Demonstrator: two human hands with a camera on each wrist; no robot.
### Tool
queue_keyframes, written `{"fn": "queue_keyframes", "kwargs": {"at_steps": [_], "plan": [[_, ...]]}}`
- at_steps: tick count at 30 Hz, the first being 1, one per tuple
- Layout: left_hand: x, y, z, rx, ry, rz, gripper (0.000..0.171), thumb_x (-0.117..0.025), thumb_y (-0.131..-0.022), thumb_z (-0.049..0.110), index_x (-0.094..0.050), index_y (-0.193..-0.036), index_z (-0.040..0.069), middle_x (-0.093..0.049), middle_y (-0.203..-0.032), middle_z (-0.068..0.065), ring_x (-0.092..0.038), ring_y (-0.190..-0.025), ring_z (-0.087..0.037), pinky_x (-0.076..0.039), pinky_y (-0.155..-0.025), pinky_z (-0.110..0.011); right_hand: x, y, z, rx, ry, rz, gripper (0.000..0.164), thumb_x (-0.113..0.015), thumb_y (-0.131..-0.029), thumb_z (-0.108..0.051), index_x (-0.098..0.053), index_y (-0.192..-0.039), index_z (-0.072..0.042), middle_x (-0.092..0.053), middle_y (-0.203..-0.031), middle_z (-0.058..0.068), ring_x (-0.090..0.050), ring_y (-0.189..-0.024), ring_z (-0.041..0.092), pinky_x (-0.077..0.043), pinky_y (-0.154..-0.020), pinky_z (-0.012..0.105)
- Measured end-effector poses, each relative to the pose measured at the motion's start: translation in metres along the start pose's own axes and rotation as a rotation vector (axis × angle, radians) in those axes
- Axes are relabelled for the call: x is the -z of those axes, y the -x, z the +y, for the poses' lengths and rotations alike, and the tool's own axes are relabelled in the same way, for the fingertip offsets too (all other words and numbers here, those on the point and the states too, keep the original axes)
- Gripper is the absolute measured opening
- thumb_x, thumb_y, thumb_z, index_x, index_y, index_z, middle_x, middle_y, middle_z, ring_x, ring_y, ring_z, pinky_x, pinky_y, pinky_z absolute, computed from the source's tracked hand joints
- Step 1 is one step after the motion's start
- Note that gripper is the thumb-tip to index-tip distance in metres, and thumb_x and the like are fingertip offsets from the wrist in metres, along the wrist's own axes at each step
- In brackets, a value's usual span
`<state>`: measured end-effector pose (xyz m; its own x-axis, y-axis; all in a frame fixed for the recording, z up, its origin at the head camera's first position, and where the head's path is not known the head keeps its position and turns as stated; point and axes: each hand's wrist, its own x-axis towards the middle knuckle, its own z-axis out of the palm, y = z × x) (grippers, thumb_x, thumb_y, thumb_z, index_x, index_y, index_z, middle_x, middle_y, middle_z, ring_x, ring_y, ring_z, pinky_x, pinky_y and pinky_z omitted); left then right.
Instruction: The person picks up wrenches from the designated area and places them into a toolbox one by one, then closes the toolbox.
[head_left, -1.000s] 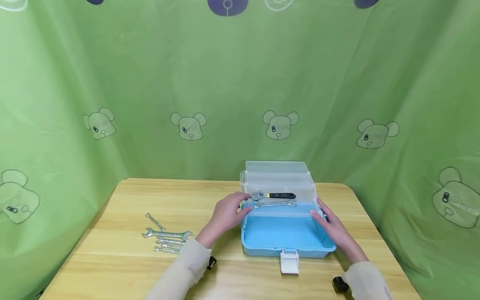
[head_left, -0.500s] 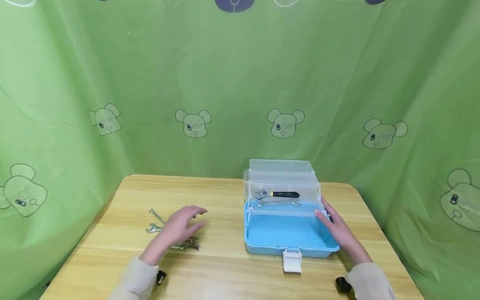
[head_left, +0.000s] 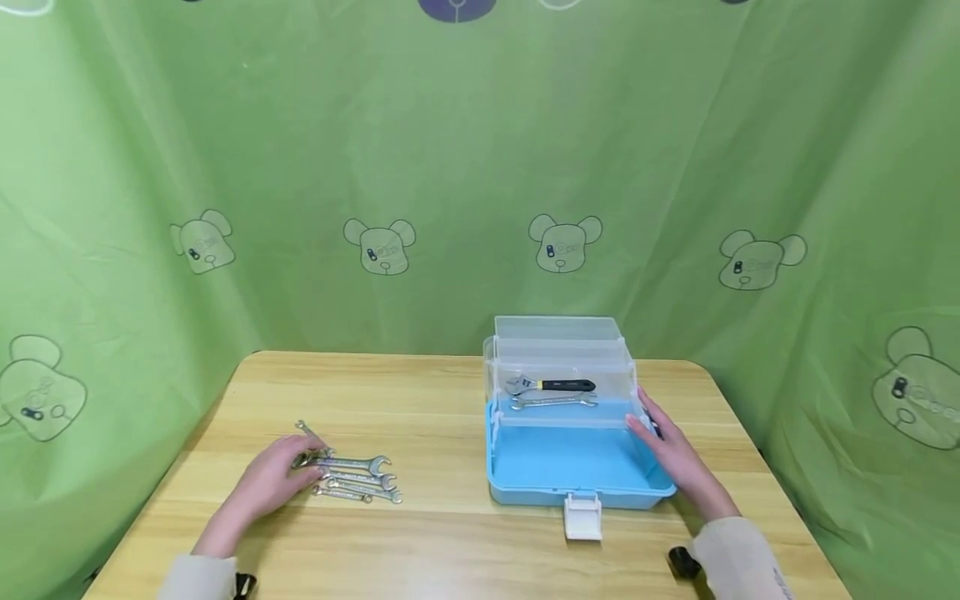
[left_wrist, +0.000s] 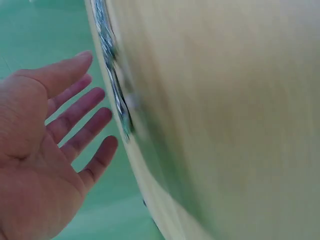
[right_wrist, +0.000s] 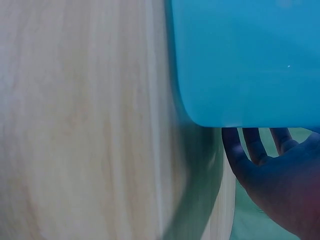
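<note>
My left hand (head_left: 272, 479) is over the left ends of several silver wrenches (head_left: 360, 464) lying on the table. In the left wrist view its fingers (left_wrist: 85, 115) are spread, with nothing between them and the thumb. A blue toolbox (head_left: 525, 497) with clear trays stands open at the right. My right hand (head_left: 681, 461) holds its right side, thumb at the tray's edge and fingers outside; the right wrist view shows these fingers (right_wrist: 237, 157) against the blue wall. One clear tray holds an adjustable wrench (head_left: 567, 385) with a black handle and a silver open-end wrench (head_left: 553, 401).
A white latch (head_left: 582, 518) hangs down at the toolbox's front. The wooden table (head_left: 442, 550) has rounded far corners. Behind and beside it hangs a green curtain (head_left: 465, 150) printed with bear heads.
My left hand has left the toolbox's left side and moved left across the table to the wrenches. My right hand stays on the toolbox.
</note>
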<state>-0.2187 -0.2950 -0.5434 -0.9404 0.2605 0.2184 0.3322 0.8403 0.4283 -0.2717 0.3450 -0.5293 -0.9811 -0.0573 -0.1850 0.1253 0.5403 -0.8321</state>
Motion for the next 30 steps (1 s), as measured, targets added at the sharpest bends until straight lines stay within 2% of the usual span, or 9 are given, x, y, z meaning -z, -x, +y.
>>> {"fn": "queue_keyframes", "kwargs": {"at_steps": [4, 10, 16, 20, 24, 30], "plan": [[0.001, 0.003, -0.01, 0.02, -0.016, -0.012, 0.036, -0.082, -0.086, 0.015, -0.073, -0.12, 0.011, -0.072, -0.124, -0.013, -0.065, -0.118, -0.04, -0.05, -0.103, -0.064, -0.001, 0.0, 0.0, 0.005, 0.002, 0.006, 0.085, -0.046, -0.104, -0.064, 0.008, -0.164, -0.038, 0.01, -0.174, 0.016, 0.004, -0.155, 0.056, -0.009, -0.114, 0.083], [0.003, 0.003, -0.018, 0.033, -0.019, -0.014, 0.036, -0.083, -0.084, 0.012, -0.073, -0.119, 0.008, -0.073, -0.12, -0.015, -0.066, -0.114, -0.041, -0.051, -0.1, -0.065, -0.001, 0.0, 0.0, 0.012, -0.004, 0.007, 0.083, -0.046, -0.104, -0.063, 0.006, -0.164, -0.039, 0.009, -0.174, 0.015, 0.004, -0.155, 0.056, -0.009, -0.115, 0.083], [0.005, 0.0, -0.021, 0.024, -0.013, -0.023, 0.032, -0.082, -0.083, 0.006, -0.074, -0.114, 0.005, -0.074, -0.113, -0.014, -0.068, -0.109, -0.04, -0.051, -0.101, -0.065, -0.002, 0.0, 0.001, 0.008, -0.01, 0.009, 0.081, -0.045, -0.104, -0.063, 0.006, -0.163, -0.044, 0.009, -0.174, 0.014, 0.004, -0.155, 0.056, -0.009, -0.114, 0.083], [0.008, -0.001, -0.021, 0.009, -0.02, -0.018, 0.029, -0.08, -0.083, 0.003, -0.075, -0.111, 0.005, -0.075, -0.111, -0.013, -0.068, -0.109, -0.041, -0.05, -0.101, -0.066, -0.002, 0.0, 0.001, 0.004, -0.012, 0.014, 0.084, -0.046, -0.103, -0.065, 0.006, -0.164, -0.042, 0.008, -0.174, 0.014, 0.003, -0.155, 0.056, -0.009, -0.115, 0.083], [0.011, -0.003, -0.022, 0.0, -0.003, -0.034, 0.026, -0.081, -0.083, 0.002, -0.076, -0.107, 0.007, -0.075, -0.105, -0.009, -0.069, -0.101, -0.034, -0.054, -0.097, -0.061, -0.002, 0.0, 0.002, 0.003, -0.012, 0.013, 0.085, -0.046, -0.103, -0.065, 0.006, -0.165, -0.039, 0.008, -0.174, 0.014, 0.003, -0.155, 0.056, -0.009, -0.114, 0.084], [0.013, -0.006, -0.026, 0.004, 0.015, -0.135, 0.022, -0.082, -0.082, 0.004, -0.073, -0.101, 0.01, -0.072, -0.096, -0.001, -0.065, -0.089, -0.02, -0.058, -0.086, -0.05, -0.002, 0.002, 0.001, 0.005, -0.021, 0.014, 0.084, -0.046, -0.103, -0.064, 0.005, -0.165, -0.039, 0.009, -0.174, 0.015, 0.003, -0.155, 0.056, -0.01, -0.114, 0.084]]}}
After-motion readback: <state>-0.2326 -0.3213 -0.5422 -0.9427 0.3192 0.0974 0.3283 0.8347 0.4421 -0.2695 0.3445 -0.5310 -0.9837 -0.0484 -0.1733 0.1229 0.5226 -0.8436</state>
